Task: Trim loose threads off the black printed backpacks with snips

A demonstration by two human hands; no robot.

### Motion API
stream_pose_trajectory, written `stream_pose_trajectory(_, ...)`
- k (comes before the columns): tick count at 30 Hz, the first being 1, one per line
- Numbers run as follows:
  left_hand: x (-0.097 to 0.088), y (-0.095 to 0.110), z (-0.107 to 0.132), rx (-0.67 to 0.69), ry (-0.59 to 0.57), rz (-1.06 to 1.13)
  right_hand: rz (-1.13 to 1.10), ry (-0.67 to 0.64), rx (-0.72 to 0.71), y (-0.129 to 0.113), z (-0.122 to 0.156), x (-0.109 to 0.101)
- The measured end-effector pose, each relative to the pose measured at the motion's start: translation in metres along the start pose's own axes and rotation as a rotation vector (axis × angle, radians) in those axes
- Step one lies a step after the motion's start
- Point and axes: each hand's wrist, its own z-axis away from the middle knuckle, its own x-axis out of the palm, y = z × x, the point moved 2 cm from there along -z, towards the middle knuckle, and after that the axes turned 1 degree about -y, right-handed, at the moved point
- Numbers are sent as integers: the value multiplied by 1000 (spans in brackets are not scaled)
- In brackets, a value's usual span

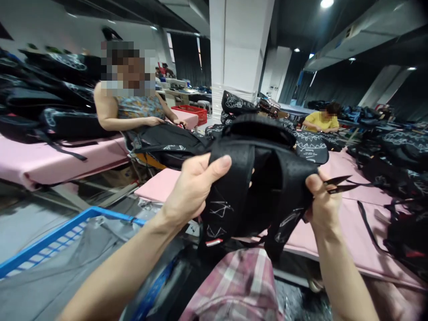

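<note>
A black backpack [230,183] hangs in front of me, with its shoulder straps facing me and white line drawings on their lower parts. My left hand [194,185] is closed on its left side, thumb lying over the top of the left strap. On the opposite side my right hand [323,203] grips the backpack's edge. That same hand also holds small dark thread snips [339,183], their blades pointing right and apart. Most of the fingers are hidden behind the fabric. Below the backpack, a pink plaid cloth [240,285] covers my lap.
Pink-covered tables [337,223] carry black bags [401,178] on the right. A blue basket [96,211] with grey material stands at lower left. Across from me a person [133,107] handles another black bag [174,138]; someone in yellow [321,122] sits farther back. A white pillar [237,44] rises behind.
</note>
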Motion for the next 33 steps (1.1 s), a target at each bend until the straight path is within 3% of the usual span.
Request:
stream_pose_trajectory(3, 14, 13, -25, 104, 34, 35, -61, 136, -107, -9, -22, 1)
stream_pose_trajectory(5, 14, -9, -52, 70, 38, 55, -71, 160, -7, 16, -35, 8)
stream_pose_trajectory(7, 4, -58, -72, -94, -3, 92, -122, 96, 224, 64, -35, 16)
stream_pose_trajectory(9, -11, -127, -71, -368, -72, 146, -137, 28, 401, 121, -14, 20)
stream_pose_trajectory(12, -41, -227, -27, -596, -68, 141, -128, -50, 637, 197, 48, 19)
stream_pose_trajectory(13, -50, -253, -5, -718, -57, 195, -129, -80, 719, 214, 70, 17)
stream_pose_trajectory(15, -62, -286, 32, -855, 10, 293, -138, -124, 854, 237, 105, 12)
stream_pose_trajectory(17, -68, -298, 51, -901, 56, 349, -155, -144, 937, 247, 122, 7)
stream_pose_trajectory(21, -71, -300, 47, -922, 64, 351, -192, -185, 1005, 254, 118, 6)
stream_pose_trajectory(29, -73, -305, 46, -908, 40, 323, -180, -199, 981, 257, 118, 6)
stream_pose_trajectory(33, -70, -298, 51, -885, 45, 220, -158, -208, 958, 260, 119, 5)
